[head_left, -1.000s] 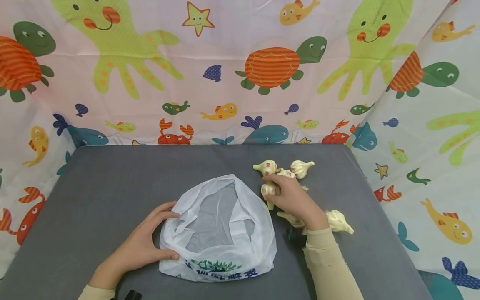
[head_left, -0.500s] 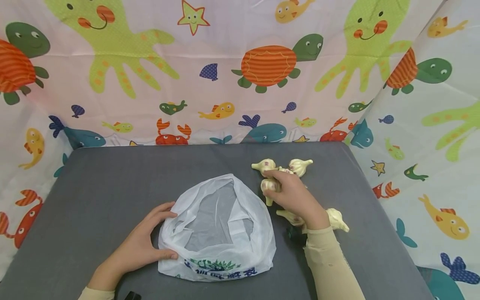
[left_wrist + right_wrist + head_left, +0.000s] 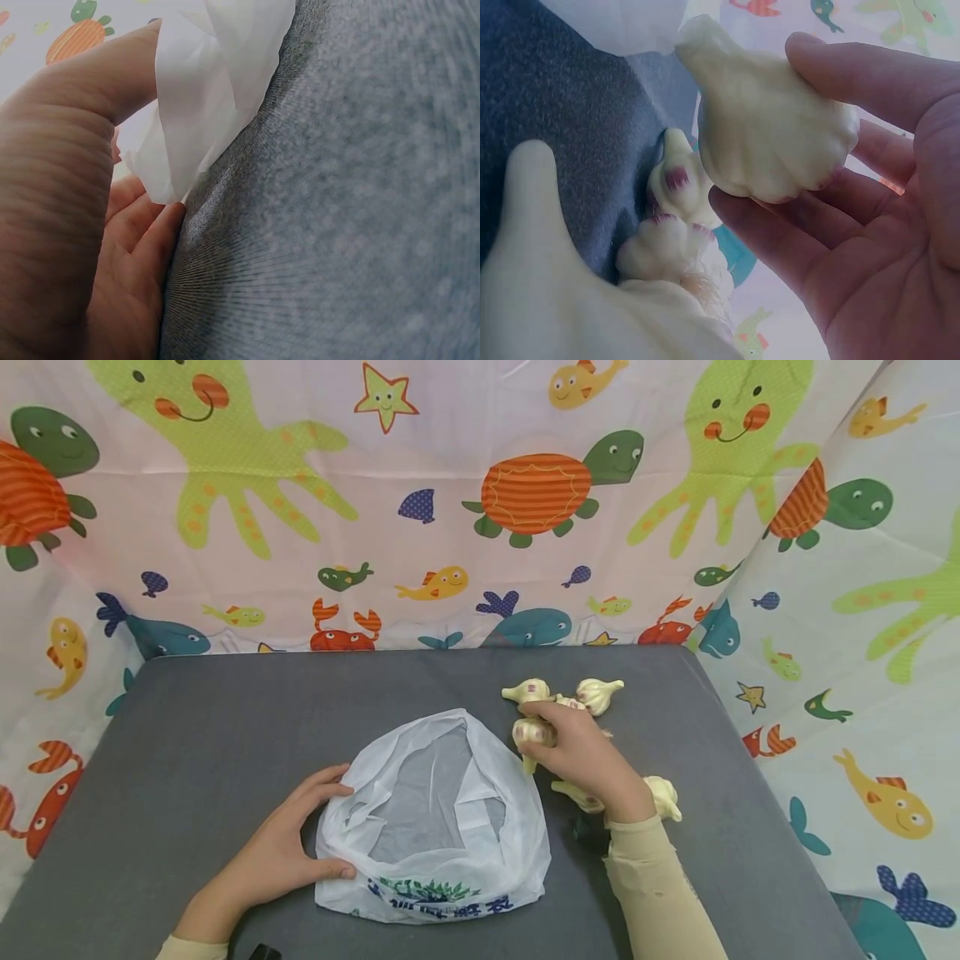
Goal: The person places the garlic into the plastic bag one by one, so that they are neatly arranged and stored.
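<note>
A white plastic bag (image 3: pixel 517 868) with green and blue print stands with its mouth open on the grey table. My left hand (image 3: pixel 281 843) rests against its left side, thumb and fingers spread apart; the left wrist view shows the thumb at the plastic (image 3: pixel 195 97). To the right of the bag, my right hand (image 3: pixel 581 747) pinches a garlic bulb (image 3: pixel 772 127) between thumb and fingers, its stem pointing away from the palm. Several other bulbs surround this hand: one at the far left (image 3: pixel 527 691), one at the far right (image 3: pixel 598 695), others partly hidden by it.
Two bulbs lie near the right wrist, a left one (image 3: pixel 577 796) and a right one (image 3: pixel 663 797), both partly covered by the arm. A cloth printed with sea animals (image 3: pixel 435 527) hangs behind and beside the grey table (image 3: pixel 247 710).
The garlic bulb in my right hand has shifted slightly left, towards the bag. The bulb right of the wrist has moved left against the arm. My left hand keeps its place.
</note>
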Tool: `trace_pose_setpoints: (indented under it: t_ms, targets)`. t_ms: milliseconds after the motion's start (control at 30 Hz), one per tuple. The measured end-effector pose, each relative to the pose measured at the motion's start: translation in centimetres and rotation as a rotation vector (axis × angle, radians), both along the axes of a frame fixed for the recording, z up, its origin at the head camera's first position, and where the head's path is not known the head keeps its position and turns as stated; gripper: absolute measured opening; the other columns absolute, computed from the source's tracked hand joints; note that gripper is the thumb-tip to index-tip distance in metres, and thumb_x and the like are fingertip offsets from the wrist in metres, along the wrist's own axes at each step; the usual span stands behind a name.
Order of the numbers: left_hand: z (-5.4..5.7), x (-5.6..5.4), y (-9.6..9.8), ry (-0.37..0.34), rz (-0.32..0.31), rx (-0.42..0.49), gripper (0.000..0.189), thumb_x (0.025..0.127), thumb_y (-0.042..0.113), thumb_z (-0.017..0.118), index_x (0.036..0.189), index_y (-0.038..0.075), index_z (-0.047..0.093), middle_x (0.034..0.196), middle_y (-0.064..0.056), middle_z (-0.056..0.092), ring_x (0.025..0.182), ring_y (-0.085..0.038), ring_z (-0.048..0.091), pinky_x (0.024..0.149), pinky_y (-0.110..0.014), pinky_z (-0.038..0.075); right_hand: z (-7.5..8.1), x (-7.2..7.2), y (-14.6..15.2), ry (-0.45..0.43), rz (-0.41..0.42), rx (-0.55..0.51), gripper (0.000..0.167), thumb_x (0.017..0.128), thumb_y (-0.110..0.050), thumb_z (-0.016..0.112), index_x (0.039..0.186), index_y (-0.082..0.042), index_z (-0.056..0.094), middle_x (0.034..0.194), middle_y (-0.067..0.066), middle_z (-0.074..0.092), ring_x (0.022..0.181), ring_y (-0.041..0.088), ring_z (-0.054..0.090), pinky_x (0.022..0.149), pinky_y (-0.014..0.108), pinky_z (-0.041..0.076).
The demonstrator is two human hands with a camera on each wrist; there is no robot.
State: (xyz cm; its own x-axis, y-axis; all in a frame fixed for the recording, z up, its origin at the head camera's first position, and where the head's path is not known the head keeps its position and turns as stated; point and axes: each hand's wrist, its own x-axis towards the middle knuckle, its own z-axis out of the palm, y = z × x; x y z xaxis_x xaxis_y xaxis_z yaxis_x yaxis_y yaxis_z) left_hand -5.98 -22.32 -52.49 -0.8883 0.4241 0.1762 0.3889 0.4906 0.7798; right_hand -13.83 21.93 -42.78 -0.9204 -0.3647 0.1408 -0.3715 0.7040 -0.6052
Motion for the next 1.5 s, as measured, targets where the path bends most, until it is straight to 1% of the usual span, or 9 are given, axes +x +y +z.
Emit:
trace_pose_setpoints:
  t_ms: [200, 367, 500, 600, 767, 933, 1133, 1333, 1500]
  targets:
    - [0.1, 0.2, 0.0, 0.000, 0.004, -0.007, 0.092, 0.070, 0.050, 0.104, 0.147, 0.026, 0.060, 0.170, 0.002, 0.042, 0.152, -0.012, 0.040, 0.113, -0.007, 0.022, -0.2, 0.2, -0.4, -0.033, 0.017, -0.034, 0.049, 0.095, -0.017, 0.087, 0.140, -0.007, 0.071, 0.136, 0.012, 0.073, 0.123, 0.026, 0.068, 0.103, 0.050, 0.055]
    - [0.3, 0.3, 0.1, 0.005, 0.007, -0.021, 0.089, 0.072, 0.050, 0.103, 0.146, 0.026, 0.060, 0.170, 0.001, 0.043, 0.150, -0.020, 0.043, 0.112, -0.007, 0.022, -0.2, 0.4, -0.8, -0.015, 0.045, -0.028, 0.047, 0.095, -0.015, 0.086, 0.138, -0.006, 0.072, 0.133, 0.014, 0.074, 0.118, 0.027, 0.070, 0.099, 0.050, 0.057]
    - [0.3, 0.3, 0.1, 0.012, 0.007, -0.024, 0.089, 0.072, 0.049, 0.103, 0.146, 0.026, 0.060, 0.169, 0.000, 0.043, 0.150, -0.022, 0.043, 0.113, -0.007, 0.021, -0.2, 0.4, -1.2, 0.000, 0.068, -0.009, 0.045, 0.095, -0.015, 0.086, 0.137, -0.006, 0.072, 0.131, 0.013, 0.075, 0.115, 0.027, 0.071, 0.097, 0.050, 0.058]
    - [0.3, 0.3, 0.1, 0.014, 0.007, -0.029, 0.088, 0.073, 0.049, 0.103, 0.146, 0.026, 0.060, 0.169, -0.001, 0.043, 0.150, -0.023, 0.044, 0.112, -0.007, 0.021, -0.4, 0.3, -1.4, -0.009, 0.077, -0.006, 0.044, 0.096, -0.015, 0.085, 0.137, -0.007, 0.072, 0.131, 0.009, 0.075, 0.116, 0.026, 0.071, 0.099, 0.050, 0.057]
    - [0.5, 0.2, 0.2, 0.010, 0.004, -0.028, 0.088, 0.073, 0.050, 0.102, 0.147, 0.026, 0.060, 0.170, 0.001, 0.043, 0.150, -0.022, 0.044, 0.112, -0.007, 0.021, -0.6, 0.2, -1.8, -0.023, 0.089, 0.008, 0.043, 0.096, -0.016, 0.084, 0.137, -0.007, 0.072, 0.130, 0.005, 0.075, 0.117, 0.024, 0.070, 0.100, 0.048, 0.056]
    - [0.6, 0.1, 0.2, 0.021, -0.004, -0.026, 0.088, 0.073, 0.048, 0.103, 0.147, 0.025, 0.060, 0.170, 0.000, 0.042, 0.150, -0.021, 0.043, 0.113, -0.007, 0.021, -0.5, 0.3, -2.1, -0.021, 0.102, 0.021, 0.045, 0.097, -0.017, 0.084, 0.138, -0.005, 0.072, 0.132, 0.009, 0.075, 0.117, 0.026, 0.071, 0.100, 0.049, 0.057]
    - [0.4, -0.1, 0.2, 0.027, -0.006, -0.026, 0.089, 0.073, 0.049, 0.103, 0.147, 0.025, 0.060, 0.170, 0.000, 0.042, 0.150, -0.021, 0.043, 0.113, -0.007, 0.021, -0.7, 0.3, -2.4, -0.005, 0.136, 0.012, 0.045, 0.097, -0.016, 0.084, 0.138, -0.002, 0.071, 0.132, 0.011, 0.075, 0.116, 0.026, 0.071, 0.100, 0.050, 0.057]
    - [0.1, 0.0, 0.0, 0.019, -0.006, -0.024, 0.090, 0.072, 0.050, 0.103, 0.148, 0.026, 0.060, 0.170, 0.002, 0.042, 0.151, -0.015, 0.041, 0.112, -0.007, 0.022, -0.9, 0.4, -2.7, -0.031, 0.157, -0.015, 0.047, 0.097, -0.015, 0.085, 0.139, -0.001, 0.070, 0.133, 0.012, 0.074, 0.118, 0.023, 0.071, 0.101, 0.048, 0.057]
    - [-0.1, 0.0, -0.1, 0.028, -0.014, -0.022, 0.090, 0.073, 0.050, 0.103, 0.148, 0.026, 0.060, 0.170, 0.001, 0.042, 0.151, -0.015, 0.041, 0.112, -0.007, 0.022, -1.1, 0.5, -2.9, -0.031, 0.177, -0.033, 0.048, 0.096, -0.014, 0.085, 0.139, -0.001, 0.070, 0.134, 0.014, 0.074, 0.121, 0.023, 0.070, 0.103, 0.048, 0.056]
